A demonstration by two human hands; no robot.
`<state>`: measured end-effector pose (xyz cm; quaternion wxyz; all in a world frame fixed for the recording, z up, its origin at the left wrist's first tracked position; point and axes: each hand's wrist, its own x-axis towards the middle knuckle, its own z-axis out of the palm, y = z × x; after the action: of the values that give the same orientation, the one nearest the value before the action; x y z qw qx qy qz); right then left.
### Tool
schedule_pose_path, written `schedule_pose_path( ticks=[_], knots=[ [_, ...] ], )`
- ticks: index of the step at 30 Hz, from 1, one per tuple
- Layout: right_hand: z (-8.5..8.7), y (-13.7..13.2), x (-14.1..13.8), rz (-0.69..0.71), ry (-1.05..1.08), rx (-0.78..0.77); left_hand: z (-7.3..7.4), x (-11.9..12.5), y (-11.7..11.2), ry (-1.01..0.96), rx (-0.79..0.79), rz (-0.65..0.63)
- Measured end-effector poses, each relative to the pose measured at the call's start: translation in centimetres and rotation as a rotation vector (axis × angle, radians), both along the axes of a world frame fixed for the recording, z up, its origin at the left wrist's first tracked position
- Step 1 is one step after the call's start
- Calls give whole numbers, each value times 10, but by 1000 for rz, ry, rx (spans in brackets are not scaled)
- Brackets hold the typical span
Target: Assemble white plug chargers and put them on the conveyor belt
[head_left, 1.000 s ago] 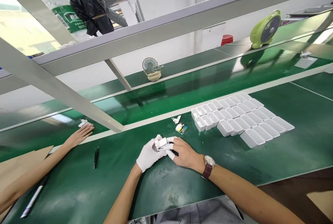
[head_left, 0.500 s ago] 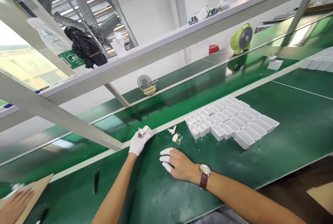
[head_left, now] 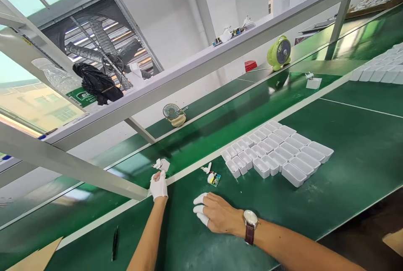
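Note:
My left hand [head_left: 159,187], in a white glove, reaches over the pale rail to the green belt. Its fingers are curled at the near side of a white plastic case [head_left: 163,164] with a plug beside it, and seem to pinch its lower edge; part of the contact is hidden. My right hand [head_left: 217,214] rests on the green table with its fingers apart, holding nothing. White finger cots cover several of its fingertips. Beyond it lie a small circuit board [head_left: 215,180] and a white plug piece [head_left: 207,169].
Rows of open white plastic cases [head_left: 277,147] stand right of the board. A black pen [head_left: 115,243] and cardboard [head_left: 39,258] lie at left. Another white case [head_left: 314,83] is on the belt. A slanted post [head_left: 94,170] and shelf [head_left: 176,69] frame the belt; a green fan [head_left: 278,53] stands behind.
My left hand has moved left and outward, bringing the white case over the belt. My right hand has stayed about where it was. Another person's hand at lower left is out of view.

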<state>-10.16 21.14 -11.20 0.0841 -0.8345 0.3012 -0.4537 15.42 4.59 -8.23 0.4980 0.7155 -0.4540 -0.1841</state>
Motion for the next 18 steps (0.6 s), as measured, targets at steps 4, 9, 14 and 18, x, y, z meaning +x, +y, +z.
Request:
schedule_pose_path(
  ticks=[4, 9, 14, 18],
  knots=[
    [0, 2, 0, 22, -1, 5, 11, -22, 30, 254, 8, -234],
    [9, -3, -7, -6, -279, 188, 42, -55, 73, 671, 150, -821],
    [15, -16, -13, 8, -663, 545, 52, -77, 104, 499, 310, -1142],
    [14, -21, -11, 210, -860, 708, 47, -80, 110, 385, 351, -1198]
  ],
)
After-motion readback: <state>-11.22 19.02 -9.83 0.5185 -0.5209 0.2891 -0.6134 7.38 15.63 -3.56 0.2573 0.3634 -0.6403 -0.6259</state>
